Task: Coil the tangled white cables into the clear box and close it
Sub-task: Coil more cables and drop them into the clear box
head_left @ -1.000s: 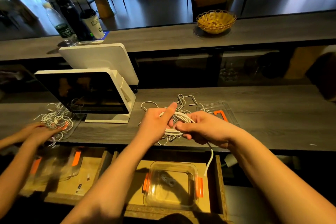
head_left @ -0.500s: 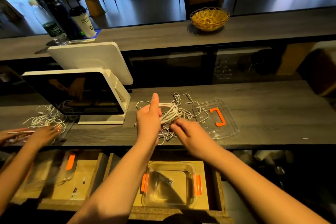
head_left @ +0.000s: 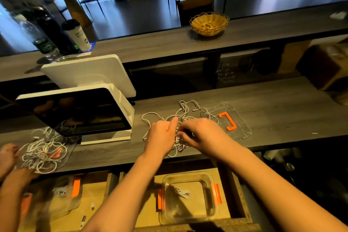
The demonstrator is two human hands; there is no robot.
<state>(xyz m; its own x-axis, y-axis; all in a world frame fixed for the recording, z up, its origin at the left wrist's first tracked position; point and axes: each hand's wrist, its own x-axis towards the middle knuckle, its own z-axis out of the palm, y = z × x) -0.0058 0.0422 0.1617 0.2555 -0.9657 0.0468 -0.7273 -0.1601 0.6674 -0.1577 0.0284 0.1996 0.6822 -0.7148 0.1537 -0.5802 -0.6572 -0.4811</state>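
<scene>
A tangle of white cables [head_left: 185,110] lies on the grey counter in front of me. My left hand [head_left: 162,135] and my right hand [head_left: 202,133] meet over its near part, fingers curled around strands between them. The clear box [head_left: 188,197] with orange clips stands open in the drawer below, a small coiled white cable [head_left: 181,193] inside. Its clear lid [head_left: 230,120] with an orange latch lies on the counter right of the tangle.
A white screen terminal [head_left: 84,111] stands at the left. Another person's hands [head_left: 11,164] work a second cable tangle [head_left: 44,149] at far left, above another clear box [head_left: 62,198]. A yellow basket [head_left: 209,23], bottles and a cup [head_left: 79,36] stand on the upper shelf.
My hands have dropped lower onto the tangle and come together; the bundle I held raised a second ago is now down on the counter. A small coil now shows in the box.
</scene>
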